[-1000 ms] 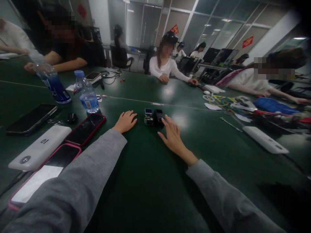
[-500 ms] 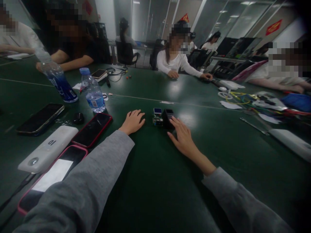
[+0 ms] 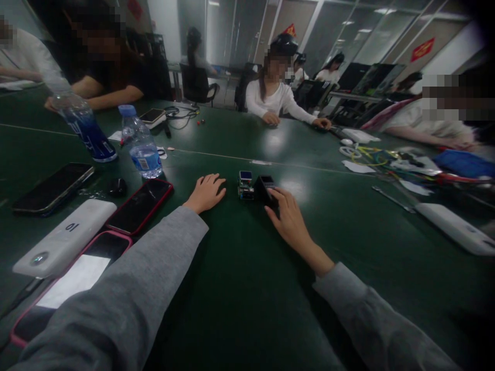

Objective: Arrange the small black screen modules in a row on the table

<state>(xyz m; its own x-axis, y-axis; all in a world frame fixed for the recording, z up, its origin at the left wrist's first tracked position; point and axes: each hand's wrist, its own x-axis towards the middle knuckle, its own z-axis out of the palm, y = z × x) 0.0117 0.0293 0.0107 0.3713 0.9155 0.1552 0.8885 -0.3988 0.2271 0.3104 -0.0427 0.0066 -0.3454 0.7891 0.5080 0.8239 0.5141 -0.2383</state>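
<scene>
Though unalike, two devices [image 3: 246, 187] [image 3: 263, 191], two hands [image 3: 204, 194] [image 3: 289, 219]

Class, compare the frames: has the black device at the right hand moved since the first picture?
Yes. Against the pale strip beyond it, the black device has shifted slightly right, away from the small circuit board.

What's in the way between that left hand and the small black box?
A small circuit board with a screen stands between the left hand and the small black box. Nothing visible separates the right hand from the box.
</scene>
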